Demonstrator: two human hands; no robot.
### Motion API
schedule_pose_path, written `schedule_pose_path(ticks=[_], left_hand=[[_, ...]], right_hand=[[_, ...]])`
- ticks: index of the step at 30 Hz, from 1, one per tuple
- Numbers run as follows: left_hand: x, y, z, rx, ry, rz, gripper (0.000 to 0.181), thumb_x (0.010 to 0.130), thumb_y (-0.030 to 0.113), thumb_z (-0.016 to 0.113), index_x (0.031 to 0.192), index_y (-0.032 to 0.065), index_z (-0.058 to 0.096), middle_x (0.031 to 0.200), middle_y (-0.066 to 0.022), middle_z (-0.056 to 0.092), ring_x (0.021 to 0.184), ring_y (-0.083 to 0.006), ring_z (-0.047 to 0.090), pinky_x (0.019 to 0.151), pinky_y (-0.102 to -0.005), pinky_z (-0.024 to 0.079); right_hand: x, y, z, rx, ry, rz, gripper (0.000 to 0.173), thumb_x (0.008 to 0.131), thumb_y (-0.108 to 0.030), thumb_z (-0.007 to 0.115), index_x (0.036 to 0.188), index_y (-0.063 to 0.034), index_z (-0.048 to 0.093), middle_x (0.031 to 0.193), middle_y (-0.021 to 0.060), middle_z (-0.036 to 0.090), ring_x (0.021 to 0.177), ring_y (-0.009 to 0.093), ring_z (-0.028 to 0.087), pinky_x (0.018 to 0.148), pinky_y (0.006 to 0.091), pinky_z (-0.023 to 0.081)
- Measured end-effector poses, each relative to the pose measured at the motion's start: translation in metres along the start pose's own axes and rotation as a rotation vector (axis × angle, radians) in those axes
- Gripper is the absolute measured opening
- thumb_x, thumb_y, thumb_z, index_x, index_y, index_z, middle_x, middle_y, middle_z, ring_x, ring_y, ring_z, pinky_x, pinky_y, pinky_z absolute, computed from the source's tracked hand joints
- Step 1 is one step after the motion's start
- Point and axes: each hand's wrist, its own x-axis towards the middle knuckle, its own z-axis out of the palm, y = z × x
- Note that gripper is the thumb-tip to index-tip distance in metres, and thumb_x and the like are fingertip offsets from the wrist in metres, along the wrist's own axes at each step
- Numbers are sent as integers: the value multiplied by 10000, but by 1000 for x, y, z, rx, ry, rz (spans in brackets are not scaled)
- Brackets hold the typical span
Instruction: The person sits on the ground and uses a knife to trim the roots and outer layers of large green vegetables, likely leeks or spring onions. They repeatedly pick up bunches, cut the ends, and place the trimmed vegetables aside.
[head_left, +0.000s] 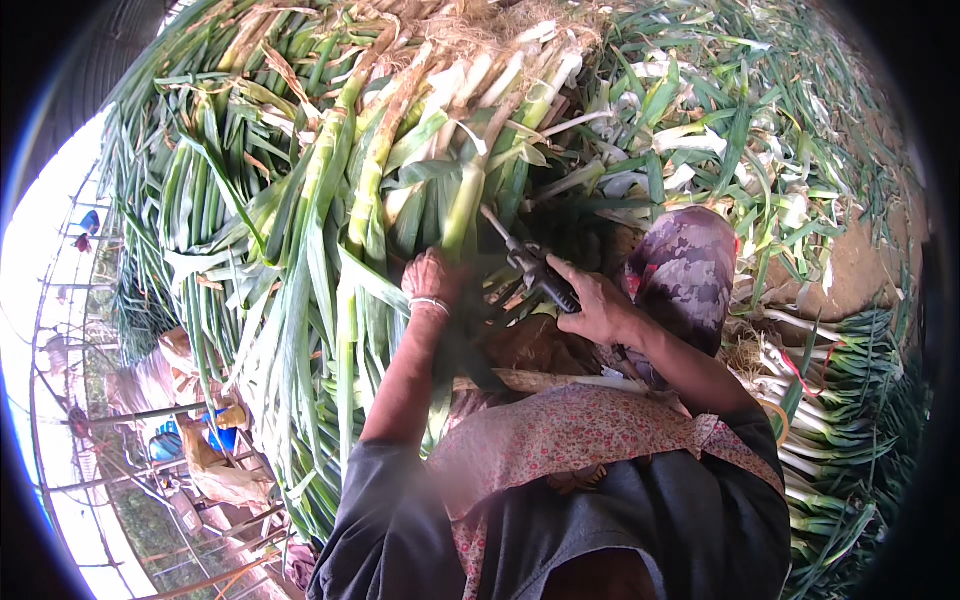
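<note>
My left hand (432, 283), with a pale band on its wrist, is closed around the leafy part of a green onion stalk (465, 199). The stalk's pale end leans up and away, over the edge of a large heap of untrimmed long green onions (300, 202). In my right hand (600, 304) is a black air blow gun (551, 283) with a thin metal nozzle. The nozzle tip lies just right of the stalk, apart from my left hand. My left fingertips are hidden by the leaves and blurred.
Loose leaves and peelings (720, 142) cover the ground at upper right. Cleaned green onions (817, 420) lie in a row at right, near a red tie (799, 371). My camouflage-clad knee (686, 270) rises beside my right hand. Metal framing (112, 420) and blue containers (221, 429) stand at left.
</note>
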Motion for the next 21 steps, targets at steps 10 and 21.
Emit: schedule_pose_path(ticks=[10,21], left_hand=[[-5,5,-10,-41,-48,-29,553,587,545,694,781,37,596,803,-198,627,794,-358,603,702,-436,465],[-14,42,-42,-85,-213,-180,550,681,534,592,915,37,619,858,-223,623,855,-364,602,728,-442,472]], right_hand=[[89,35,-12,-154,180,70,801,677,-231,599,1340,47,247,1276,281,404,1158,366,439,980,369,350],[150,58,-51,-136,266,280,833,658,-244,610,1358,11,237,1073,248,551,966,336,553,834,363,446]])
